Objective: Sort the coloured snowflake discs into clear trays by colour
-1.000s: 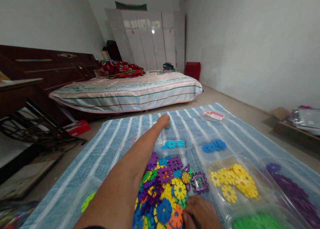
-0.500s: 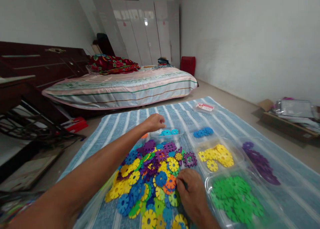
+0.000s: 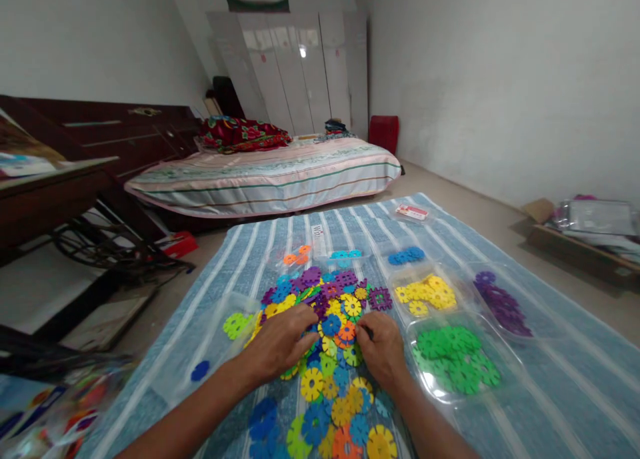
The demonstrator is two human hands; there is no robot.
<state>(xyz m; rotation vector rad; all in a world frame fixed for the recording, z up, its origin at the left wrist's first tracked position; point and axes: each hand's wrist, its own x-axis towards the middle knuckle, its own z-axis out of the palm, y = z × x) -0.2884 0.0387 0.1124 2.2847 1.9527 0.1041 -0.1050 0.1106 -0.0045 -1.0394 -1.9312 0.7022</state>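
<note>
A heap of mixed coloured snowflake discs point(image 3: 327, 305) lies on a blue striped mat point(image 3: 545, 379). My left hand point(image 3: 280, 342) rests palm down on the left side of the heap, fingers curled over the pieces. My right hand point(image 3: 383, 349) presses on the heap's right side, fingers bent; what they hold is hidden. Clear trays around the heap hold sorted pieces: green discs point(image 3: 457, 359), yellow discs point(image 3: 425, 293), purple discs point(image 3: 500, 305), dark blue discs point(image 3: 406, 255), light blue discs point(image 3: 346, 253), orange discs point(image 3: 297, 256) and lime discs point(image 3: 236, 324).
A small packet with a red label point(image 3: 412, 211) lies at the mat's far edge. A low bed point(image 3: 265, 179) stands beyond it, dark wooden furniture point(image 3: 60, 199) on the left, white wardrobes point(image 3: 295, 72) at the back, a cardboard box with bags point(image 3: 585, 235) by the right wall.
My left arm has pulled back from the far light-blue tray and its hand now lies on the heap. The right hand stays on the heap. The view has tilted down.
</note>
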